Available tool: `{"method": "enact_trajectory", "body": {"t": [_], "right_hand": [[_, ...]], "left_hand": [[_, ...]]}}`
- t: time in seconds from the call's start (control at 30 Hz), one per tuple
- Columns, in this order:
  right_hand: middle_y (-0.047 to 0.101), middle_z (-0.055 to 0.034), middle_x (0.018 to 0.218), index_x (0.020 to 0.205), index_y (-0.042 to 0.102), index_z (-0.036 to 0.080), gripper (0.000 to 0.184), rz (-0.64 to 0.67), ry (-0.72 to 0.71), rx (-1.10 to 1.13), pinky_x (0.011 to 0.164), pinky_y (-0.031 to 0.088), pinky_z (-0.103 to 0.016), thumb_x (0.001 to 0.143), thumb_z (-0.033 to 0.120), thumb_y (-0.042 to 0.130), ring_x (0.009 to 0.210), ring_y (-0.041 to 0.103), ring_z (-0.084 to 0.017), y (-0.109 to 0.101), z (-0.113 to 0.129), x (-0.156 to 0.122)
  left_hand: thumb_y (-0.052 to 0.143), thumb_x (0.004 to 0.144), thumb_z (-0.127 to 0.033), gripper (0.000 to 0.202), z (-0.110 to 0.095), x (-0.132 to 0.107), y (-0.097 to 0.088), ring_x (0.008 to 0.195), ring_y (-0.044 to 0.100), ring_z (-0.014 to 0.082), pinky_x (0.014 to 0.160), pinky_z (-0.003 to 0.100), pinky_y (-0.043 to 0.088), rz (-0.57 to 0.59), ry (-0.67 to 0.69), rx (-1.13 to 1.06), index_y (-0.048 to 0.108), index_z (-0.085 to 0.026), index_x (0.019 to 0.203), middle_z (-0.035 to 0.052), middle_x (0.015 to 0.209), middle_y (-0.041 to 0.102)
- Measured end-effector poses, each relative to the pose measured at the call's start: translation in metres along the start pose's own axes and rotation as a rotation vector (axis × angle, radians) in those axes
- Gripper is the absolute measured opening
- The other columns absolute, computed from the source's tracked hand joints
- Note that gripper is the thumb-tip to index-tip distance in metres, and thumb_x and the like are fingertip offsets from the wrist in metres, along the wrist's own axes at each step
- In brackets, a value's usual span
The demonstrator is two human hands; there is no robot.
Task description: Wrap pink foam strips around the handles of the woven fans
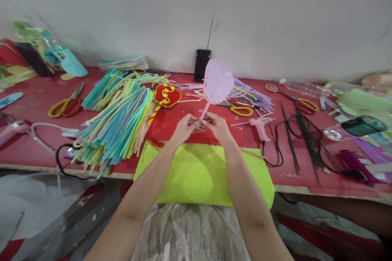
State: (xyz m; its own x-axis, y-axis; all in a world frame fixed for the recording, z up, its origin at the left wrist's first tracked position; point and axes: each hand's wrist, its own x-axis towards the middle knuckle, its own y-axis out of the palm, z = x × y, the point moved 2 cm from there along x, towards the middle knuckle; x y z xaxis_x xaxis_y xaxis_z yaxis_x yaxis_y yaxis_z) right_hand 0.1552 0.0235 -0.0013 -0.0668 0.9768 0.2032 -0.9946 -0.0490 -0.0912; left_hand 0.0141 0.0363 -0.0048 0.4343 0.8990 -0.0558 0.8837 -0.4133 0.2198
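Both my hands meet over the middle of the red table (36,98). My left hand (184,127) and my right hand (218,126) pinch the thin pink stem of a pale lilac fan-shaped piece (217,81), which stands upright above them. Under my wrists lies a yellow-green sheet (202,175) that overhangs the table's front edge. A red sheet (171,126) lies beneath my hands.
A big pile of pastel sticks (118,118) lies left, with a red-and-yellow ornament (166,96) beside it. Yellow-handled scissors (65,105) are far left, another pair (240,109) behind the fan. A white glue gun (259,124), black cables (294,130) and a phone (202,65) against the wall.
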Motion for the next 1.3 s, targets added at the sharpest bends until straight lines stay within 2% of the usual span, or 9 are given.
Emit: {"method": "enact_trajectory", "body": {"t": [0.23,0.57,0.77,0.93,1.17,1.3], "right_hand": [[0.066,-0.0033,0.092,0.112,0.06,0.022,0.041,-0.013,-0.005,-0.047,0.079,0.047,-0.031,0.072,0.03,0.061,0.086,0.06,-0.017,-0.001,-0.002,0.001],[0.067,-0.0042,0.09,0.106,0.062,0.02,0.036,-0.036,0.007,-0.075,0.076,0.047,-0.03,0.071,0.03,0.061,0.083,0.06,-0.016,-0.002,-0.01,0.004],[0.067,-0.0042,0.09,0.111,0.06,0.02,0.039,-0.055,-0.008,-0.122,0.076,0.047,-0.029,0.072,0.025,0.059,0.084,0.061,-0.016,-0.001,-0.012,0.005],[0.067,-0.004,0.09,0.111,0.061,0.021,0.039,-0.056,-0.007,-0.136,0.076,0.047,-0.029,0.072,0.026,0.059,0.084,0.061,-0.016,-0.002,-0.012,0.004],[0.067,-0.0034,0.093,0.112,0.061,0.021,0.042,-0.056,0.017,-0.095,0.081,0.047,-0.031,0.072,0.033,0.061,0.086,0.06,-0.017,-0.001,-0.006,0.004],[0.067,-0.0046,0.101,0.108,0.063,0.021,0.04,-0.088,0.093,0.039,0.085,0.048,-0.034,0.075,0.043,0.057,0.092,0.061,-0.018,0.0,-0.001,0.0]], "left_hand": [[0.052,0.083,-0.028,0.018,-0.001,0.0,0.003,0.061,0.067,0.0147,0.066,0.032,0.056,-0.034,0.011,0.018,0.04,-0.016,0.077,0.0024,0.069,0.067],[0.062,0.075,-0.027,0.021,0.005,0.001,0.002,0.064,0.067,0.0161,0.07,0.035,0.054,-0.048,0.054,0.092,0.044,-0.017,0.082,0.002,0.071,0.067],[0.056,0.079,-0.025,0.011,0.01,0.001,0.0,0.064,0.067,0.0142,0.067,0.028,0.054,-0.019,0.038,0.174,0.052,-0.015,0.079,0.0028,0.067,0.067],[0.052,0.08,-0.027,0.014,0.01,0.0,0.0,0.059,0.065,0.0123,0.061,0.023,0.054,0.018,0.036,0.196,0.055,-0.015,0.073,0.0017,0.063,0.066],[0.053,0.08,-0.03,0.019,0.008,0.001,0.003,0.051,0.061,0.0096,0.055,0.02,0.051,0.02,0.026,0.138,0.053,-0.014,0.069,-0.0001,0.055,0.062],[0.053,0.079,-0.032,0.021,0.005,0.001,0.003,0.049,0.06,0.0089,0.054,0.02,0.05,-0.006,0.041,0.143,0.051,-0.014,0.067,-0.0009,0.054,0.06]]}}
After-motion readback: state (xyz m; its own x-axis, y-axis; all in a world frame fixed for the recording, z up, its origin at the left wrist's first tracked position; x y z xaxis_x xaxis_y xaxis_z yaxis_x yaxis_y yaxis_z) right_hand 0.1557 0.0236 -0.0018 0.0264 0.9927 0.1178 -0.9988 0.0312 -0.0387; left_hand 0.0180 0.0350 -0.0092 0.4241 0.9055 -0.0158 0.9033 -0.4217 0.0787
